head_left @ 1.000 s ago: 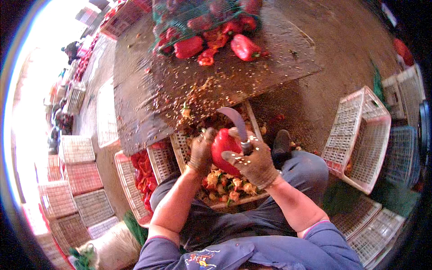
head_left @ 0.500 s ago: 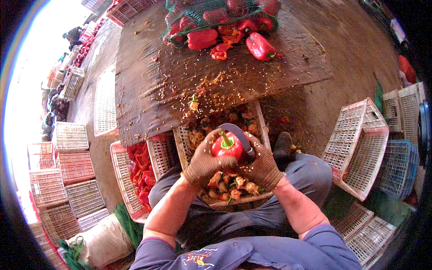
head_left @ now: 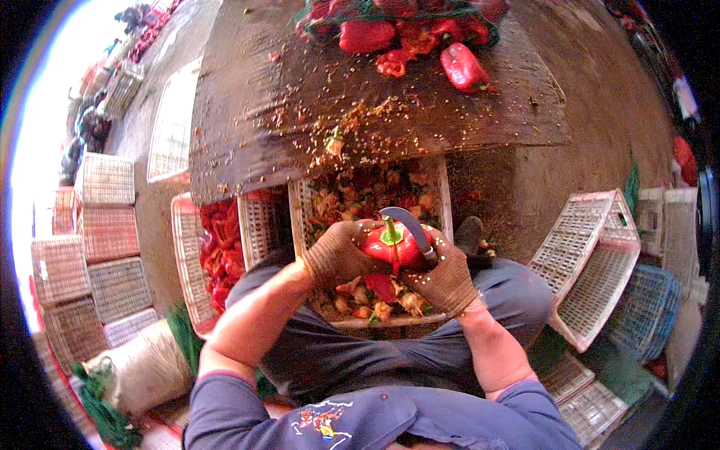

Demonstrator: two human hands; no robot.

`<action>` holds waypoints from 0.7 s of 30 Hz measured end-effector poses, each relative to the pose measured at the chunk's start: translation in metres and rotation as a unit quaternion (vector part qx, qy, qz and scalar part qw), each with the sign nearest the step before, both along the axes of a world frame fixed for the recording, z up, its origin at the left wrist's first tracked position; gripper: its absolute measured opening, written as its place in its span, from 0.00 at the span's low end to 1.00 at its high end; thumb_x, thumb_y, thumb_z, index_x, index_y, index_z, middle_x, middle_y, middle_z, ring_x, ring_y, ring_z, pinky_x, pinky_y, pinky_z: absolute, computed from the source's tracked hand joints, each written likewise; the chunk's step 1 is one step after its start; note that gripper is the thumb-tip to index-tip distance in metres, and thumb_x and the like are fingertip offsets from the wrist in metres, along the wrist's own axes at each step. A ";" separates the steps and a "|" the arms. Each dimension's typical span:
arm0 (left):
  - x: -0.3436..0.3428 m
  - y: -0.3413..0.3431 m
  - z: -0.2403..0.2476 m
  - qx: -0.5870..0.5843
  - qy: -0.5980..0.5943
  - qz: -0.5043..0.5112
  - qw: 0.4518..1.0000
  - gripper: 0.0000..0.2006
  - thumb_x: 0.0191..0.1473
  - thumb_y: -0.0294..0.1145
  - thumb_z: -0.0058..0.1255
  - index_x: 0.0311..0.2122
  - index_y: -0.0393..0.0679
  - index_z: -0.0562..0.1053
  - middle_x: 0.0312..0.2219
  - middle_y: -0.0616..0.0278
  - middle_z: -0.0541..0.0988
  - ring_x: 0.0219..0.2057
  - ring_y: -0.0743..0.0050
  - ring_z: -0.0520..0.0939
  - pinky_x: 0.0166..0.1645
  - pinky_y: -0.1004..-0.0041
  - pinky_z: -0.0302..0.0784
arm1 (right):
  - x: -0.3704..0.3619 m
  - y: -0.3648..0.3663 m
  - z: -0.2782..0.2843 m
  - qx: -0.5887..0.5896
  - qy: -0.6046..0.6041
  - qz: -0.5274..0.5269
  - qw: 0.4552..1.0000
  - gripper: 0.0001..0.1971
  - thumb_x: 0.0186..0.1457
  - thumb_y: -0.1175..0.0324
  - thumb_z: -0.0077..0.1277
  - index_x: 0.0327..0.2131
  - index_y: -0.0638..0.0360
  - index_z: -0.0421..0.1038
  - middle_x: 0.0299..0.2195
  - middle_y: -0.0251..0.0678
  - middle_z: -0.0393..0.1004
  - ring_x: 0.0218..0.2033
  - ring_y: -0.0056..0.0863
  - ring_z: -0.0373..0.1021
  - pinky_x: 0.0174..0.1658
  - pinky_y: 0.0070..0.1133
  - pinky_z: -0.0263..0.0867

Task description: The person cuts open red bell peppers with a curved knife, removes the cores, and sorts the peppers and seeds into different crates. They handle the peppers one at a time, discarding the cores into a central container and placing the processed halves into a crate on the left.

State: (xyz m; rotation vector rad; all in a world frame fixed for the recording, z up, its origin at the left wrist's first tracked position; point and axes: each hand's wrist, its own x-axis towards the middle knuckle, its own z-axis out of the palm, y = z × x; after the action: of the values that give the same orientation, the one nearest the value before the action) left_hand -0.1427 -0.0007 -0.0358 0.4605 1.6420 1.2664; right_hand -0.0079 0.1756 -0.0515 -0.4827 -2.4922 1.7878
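Note:
A red bell pepper [head_left: 409,253], its green stem upward, is held over a crate in front of me. My left hand [head_left: 341,251], in a brown knit glove, grips its left side with fingers wrapped round. My right hand [head_left: 444,283], gloved alike, is closed on a small knife [head_left: 412,223]; its curved blade arcs over the pepper's right side behind the stem. A dark split runs down the pepper's near side, and a red flap [head_left: 381,286] hangs below. The knife's handle is mostly hidden in the glove. Beneath lies the white crate [head_left: 298,217] of pepper cores [head_left: 411,301].
A seed-strewn wooden board [head_left: 255,112] lies beyond, bearing a loose red pepper [head_left: 463,67] and a green net sack [head_left: 491,34] of peppers. Left of my knee stands a crate [head_left: 191,259] of cut red peppers. An empty tipped crate [head_left: 577,262] is at right; crates [head_left: 109,232] stack up left.
A split and a hanging red flap now show on the pepper's near side. My left hand has shifted to its left side. The whole view has tilted slightly.

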 end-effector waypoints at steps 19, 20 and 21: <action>-0.041 -0.010 -0.004 -0.061 0.179 0.073 0.979 0.22 0.48 0.28 0.68 0.47 0.39 0.73 0.41 0.63 0.79 0.43 0.77 0.77 0.49 0.71 0.77 | -0.004 0.023 -0.021 -0.096 -0.046 -0.062 0.992 0.19 0.38 0.67 0.68 0.37 0.62 0.77 0.32 0.36 0.82 0.34 0.25 0.78 0.40 0.24 0.74; -0.036 -0.013 0.002 -0.097 0.258 0.086 0.957 0.16 0.49 0.27 0.67 0.42 0.39 0.75 0.37 0.64 0.80 0.40 0.78 0.77 0.46 0.72 0.78 | -0.004 0.022 -0.023 -0.069 -0.035 -0.068 0.995 0.20 0.39 0.67 0.68 0.38 0.61 0.77 0.32 0.36 0.82 0.34 0.25 0.78 0.40 0.24 0.74; -0.030 -0.014 0.007 -0.131 0.336 0.098 0.928 0.10 0.51 0.26 0.66 0.37 0.38 0.77 0.32 0.65 0.81 0.36 0.79 0.78 0.42 0.74 0.79 | -0.005 0.020 -0.021 -0.075 -0.026 -0.077 0.994 0.21 0.38 0.67 0.68 0.39 0.61 0.77 0.32 0.37 0.82 0.34 0.25 0.78 0.40 0.25 0.74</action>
State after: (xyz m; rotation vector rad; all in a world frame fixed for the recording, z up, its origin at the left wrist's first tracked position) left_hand -0.1731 -0.0152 -0.0290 0.6164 2.4515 1.0600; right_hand -0.0127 0.1952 -0.0727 -0.7168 -2.2902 1.9343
